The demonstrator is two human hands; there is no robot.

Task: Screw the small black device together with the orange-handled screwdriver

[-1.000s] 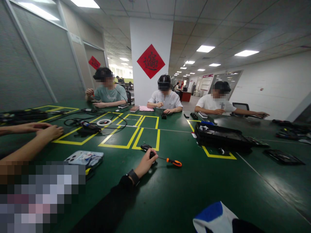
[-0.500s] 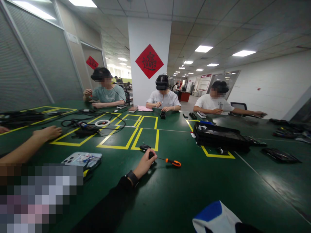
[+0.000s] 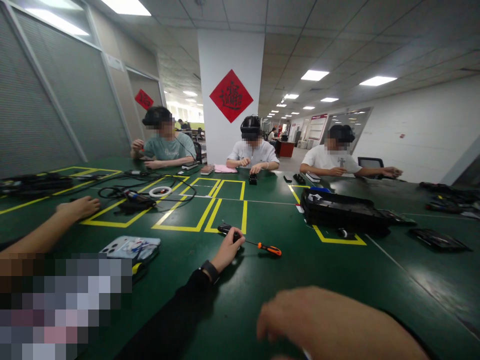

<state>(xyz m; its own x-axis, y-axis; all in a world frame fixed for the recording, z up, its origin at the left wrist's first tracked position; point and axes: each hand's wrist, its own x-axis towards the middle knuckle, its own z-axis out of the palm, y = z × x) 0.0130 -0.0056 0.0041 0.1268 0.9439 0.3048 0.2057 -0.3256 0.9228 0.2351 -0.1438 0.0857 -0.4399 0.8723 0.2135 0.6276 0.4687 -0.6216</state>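
My left hand [image 3: 229, 249] rests on the green table, its fingers closed around a small black object [image 3: 237, 236] whose kind I cannot make out. Just beyond it lies another dark piece [image 3: 224, 228]. A screwdriver [image 3: 269, 249] with an orange and black handle lies right of that hand, its shaft pointing towards the fingers. Large and blurred in the lower right, my right hand [image 3: 330, 320] hangs over the near table, palm down. Its fingers bend loosely, apart from the thumb, with nothing seen between them. A sliver of something white [image 3: 306, 355] shows under the palm.
A phone in a light patterned case [image 3: 131, 247] lies at left, near a co-worker's arm [image 3: 45, 232]. Cables [image 3: 138, 197] and a white ring [image 3: 160, 191] sit beyond. At right stands a long black tray [image 3: 345, 207]. Several people work across the table.
My right hand has come into view at the lower right, where a white and blue cloth-like thing showed before. My left hand keeps its grip on the black object.
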